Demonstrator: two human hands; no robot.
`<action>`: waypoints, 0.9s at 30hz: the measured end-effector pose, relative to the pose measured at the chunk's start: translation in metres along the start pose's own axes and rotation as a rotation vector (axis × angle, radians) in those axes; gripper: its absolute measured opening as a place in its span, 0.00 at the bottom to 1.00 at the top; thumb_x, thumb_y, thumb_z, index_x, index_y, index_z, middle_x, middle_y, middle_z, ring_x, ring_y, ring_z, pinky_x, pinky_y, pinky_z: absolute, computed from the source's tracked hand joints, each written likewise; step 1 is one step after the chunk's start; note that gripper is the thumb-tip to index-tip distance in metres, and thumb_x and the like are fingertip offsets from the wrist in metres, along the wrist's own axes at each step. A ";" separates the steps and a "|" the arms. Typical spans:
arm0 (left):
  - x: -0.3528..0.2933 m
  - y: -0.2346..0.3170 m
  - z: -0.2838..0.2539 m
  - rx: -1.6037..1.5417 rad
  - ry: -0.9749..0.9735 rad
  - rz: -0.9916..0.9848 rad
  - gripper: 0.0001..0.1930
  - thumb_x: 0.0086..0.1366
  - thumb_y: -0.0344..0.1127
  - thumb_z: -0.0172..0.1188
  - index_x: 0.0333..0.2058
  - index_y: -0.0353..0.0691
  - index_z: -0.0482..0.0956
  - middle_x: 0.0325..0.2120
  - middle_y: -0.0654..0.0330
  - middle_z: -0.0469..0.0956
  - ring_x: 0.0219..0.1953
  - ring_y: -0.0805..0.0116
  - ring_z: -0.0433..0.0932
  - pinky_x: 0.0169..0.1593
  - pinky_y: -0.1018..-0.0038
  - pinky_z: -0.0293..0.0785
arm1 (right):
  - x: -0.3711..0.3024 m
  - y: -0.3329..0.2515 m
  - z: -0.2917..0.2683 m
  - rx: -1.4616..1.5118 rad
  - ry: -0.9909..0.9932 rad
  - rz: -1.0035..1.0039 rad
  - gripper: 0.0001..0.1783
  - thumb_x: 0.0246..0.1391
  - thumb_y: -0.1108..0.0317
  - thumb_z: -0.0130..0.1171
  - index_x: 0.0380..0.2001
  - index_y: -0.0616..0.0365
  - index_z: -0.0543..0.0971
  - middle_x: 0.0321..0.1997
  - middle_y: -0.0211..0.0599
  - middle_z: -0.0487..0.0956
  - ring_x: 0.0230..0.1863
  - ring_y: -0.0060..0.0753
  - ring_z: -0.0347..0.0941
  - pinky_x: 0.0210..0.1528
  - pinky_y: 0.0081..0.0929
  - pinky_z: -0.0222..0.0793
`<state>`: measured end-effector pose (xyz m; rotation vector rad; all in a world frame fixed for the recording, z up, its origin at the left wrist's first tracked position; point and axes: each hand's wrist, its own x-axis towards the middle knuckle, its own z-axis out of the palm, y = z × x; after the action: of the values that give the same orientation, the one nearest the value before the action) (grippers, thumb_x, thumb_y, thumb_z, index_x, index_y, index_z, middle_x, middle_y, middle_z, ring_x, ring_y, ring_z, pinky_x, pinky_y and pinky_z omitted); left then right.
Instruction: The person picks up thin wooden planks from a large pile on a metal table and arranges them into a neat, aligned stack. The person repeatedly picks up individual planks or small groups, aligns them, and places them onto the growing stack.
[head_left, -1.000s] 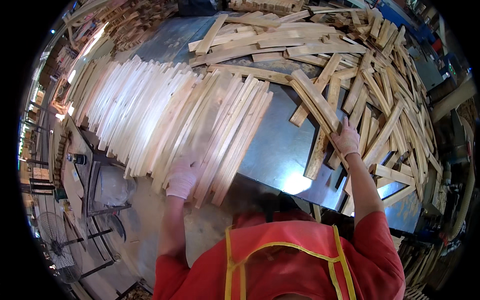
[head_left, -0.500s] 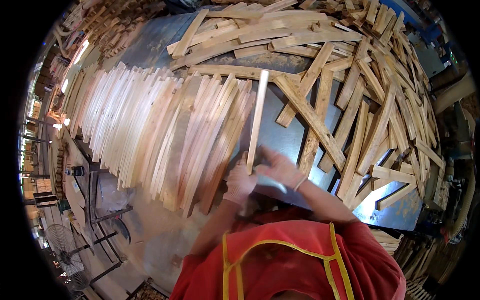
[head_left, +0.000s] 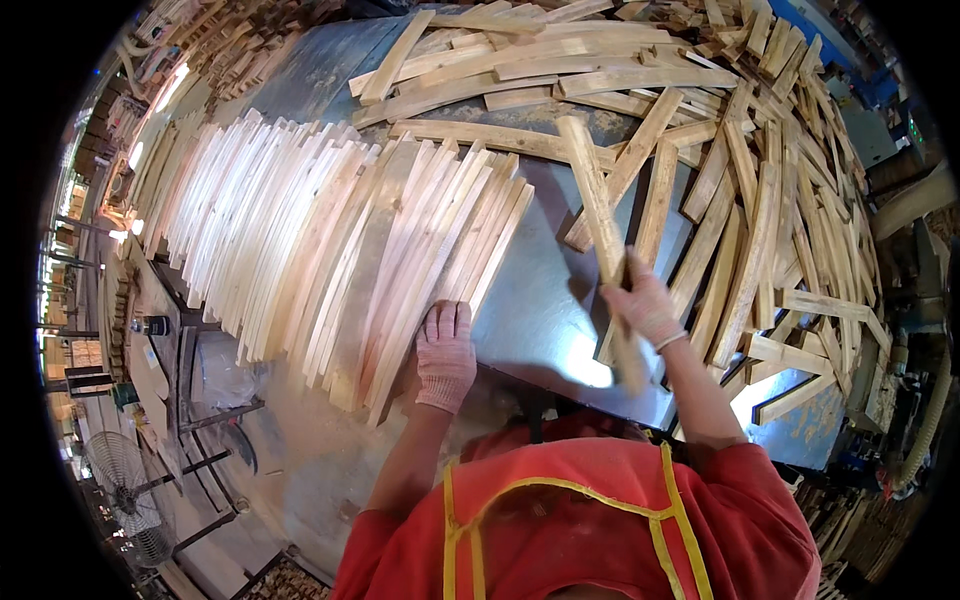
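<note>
My gloved right hand (head_left: 645, 308) is closed around a rough wooden strip (head_left: 594, 195), which stands tilted over the metal table and is blurred at its near end. To the left, my gloved left hand (head_left: 446, 357) lies with its fingers stretched over the near ends of the rightmost strips in a row of pale wooden strips (head_left: 405, 235). These strips lie side by side, edge against edge. One pale strip (head_left: 503, 245) forms the right end of the row, just beyond my left fingertips.
Loose, darker wooden strips (head_left: 750, 260) lie crisscross on the right, and more strips (head_left: 540, 65) are heaped at the far side. Bare metal tabletop (head_left: 535, 300) shows between row and heap. A wire fan (head_left: 122, 490) and a metal frame (head_left: 190, 390) stand at the lower left.
The pale strip held between both hands now lies at the row's right end. My left hand has moved left onto the row; my right moved right and took a strip from the loose heap.
</note>
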<state>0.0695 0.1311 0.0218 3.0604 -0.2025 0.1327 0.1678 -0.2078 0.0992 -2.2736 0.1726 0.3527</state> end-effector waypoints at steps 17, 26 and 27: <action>0.022 0.002 -0.016 -0.212 -0.078 0.127 0.43 0.51 0.44 0.72 0.67 0.45 0.68 0.67 0.53 0.67 0.72 0.46 0.61 0.73 0.47 0.58 | 0.190 -0.043 0.029 -0.433 0.158 -0.395 0.36 0.54 0.55 0.69 0.62 0.58 0.70 0.51 0.56 0.82 0.53 0.61 0.80 0.56 0.49 0.77; 0.017 -0.004 -0.008 -0.210 -0.071 0.112 0.42 0.52 0.40 0.71 0.68 0.49 0.68 0.68 0.53 0.66 0.70 0.43 0.65 0.71 0.40 0.61 | 0.261 -0.049 0.009 -0.949 -0.013 -0.283 0.46 0.59 0.55 0.69 0.75 0.53 0.60 0.61 0.47 0.81 0.63 0.51 0.78 0.64 0.45 0.73; 0.017 -0.003 -0.009 -0.210 -0.069 0.112 0.41 0.53 0.39 0.71 0.68 0.49 0.68 0.68 0.53 0.66 0.69 0.43 0.65 0.71 0.40 0.61 | 0.250 -0.053 0.001 -0.955 -0.060 -0.255 0.46 0.59 0.55 0.69 0.75 0.53 0.59 0.61 0.47 0.81 0.63 0.51 0.78 0.64 0.46 0.73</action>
<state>0.0860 0.1324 0.0318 2.8471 -0.3668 0.0102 0.4185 -0.1742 0.0596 -3.1628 -0.4052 0.4198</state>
